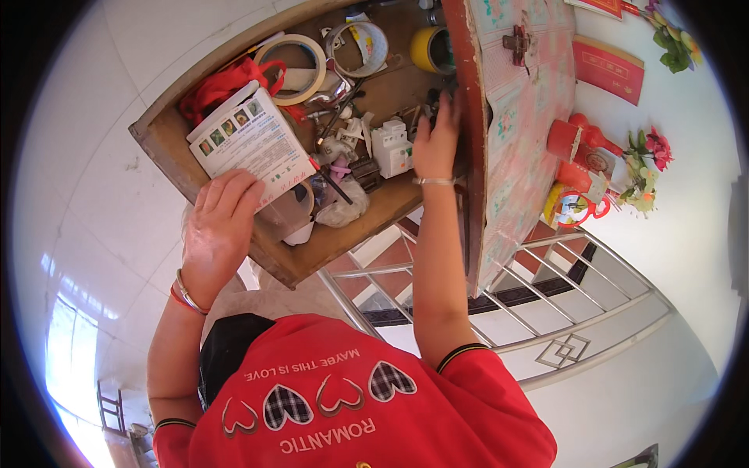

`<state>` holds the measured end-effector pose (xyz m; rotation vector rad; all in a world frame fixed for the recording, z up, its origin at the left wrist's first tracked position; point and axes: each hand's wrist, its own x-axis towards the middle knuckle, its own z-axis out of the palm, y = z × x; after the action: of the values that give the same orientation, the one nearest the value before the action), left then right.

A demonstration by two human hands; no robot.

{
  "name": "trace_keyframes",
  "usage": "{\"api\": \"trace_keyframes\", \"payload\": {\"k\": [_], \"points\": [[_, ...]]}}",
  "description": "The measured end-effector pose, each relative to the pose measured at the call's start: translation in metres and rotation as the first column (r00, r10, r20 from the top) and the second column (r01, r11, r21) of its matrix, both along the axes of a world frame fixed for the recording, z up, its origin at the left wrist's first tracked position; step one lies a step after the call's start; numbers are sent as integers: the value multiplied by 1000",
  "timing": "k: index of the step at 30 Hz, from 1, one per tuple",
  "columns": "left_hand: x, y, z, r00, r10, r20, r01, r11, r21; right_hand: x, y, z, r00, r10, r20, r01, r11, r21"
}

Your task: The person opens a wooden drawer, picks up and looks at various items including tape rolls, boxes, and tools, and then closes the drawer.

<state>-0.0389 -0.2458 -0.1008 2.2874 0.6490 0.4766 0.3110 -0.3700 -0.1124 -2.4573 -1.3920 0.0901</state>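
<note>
An open wooden drawer (374, 225) full of small items lies before me. My left hand (225, 216) grips the lower edge of a white printed box (248, 140) above the drawer's left part. My right hand (437, 140) reaches into the right end, its fingers among dark small items beside a white circuit breaker (393, 151); whether they hold anything is hidden. Masking tape (319, 70), a clear tape roll (383, 50) and a yellow tape roll (419, 50) sit farther back. Red cloth (219, 88) bunches behind the box. A crumpled plastic bag (344, 206) lies near the front edge.
The cabinet top with its patterned cover (515, 134) rises right of my right forearm, a bulldog clip (517, 45) on it. Beyond stand red containers (563, 140) and artificial flowers (658, 149). A metal stair railing (544, 281) runs below, and a tiled floor (88, 175) lies left.
</note>
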Motion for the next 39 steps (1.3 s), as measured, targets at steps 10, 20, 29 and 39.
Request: {"api": "trace_keyframes", "payload": {"k": [10,20,29,39], "points": [[6,-5,-3,999,41,-4,-41,999,36,-54,-23,-3,899,-160,-409,141,987,-75],[7,-9,-5,998,66,-13,-66,998,13,-49,-30,-1,879,-160,-449,142,987,-74],[7,-16,-1,997,68,-44,-68,998,7,-92,-25,34,987,-45,-155,13,979,-205],[7,-18,2,996,55,-69,-53,998,24,-34,-27,14,940,-331,81,341,915,-218]]}}
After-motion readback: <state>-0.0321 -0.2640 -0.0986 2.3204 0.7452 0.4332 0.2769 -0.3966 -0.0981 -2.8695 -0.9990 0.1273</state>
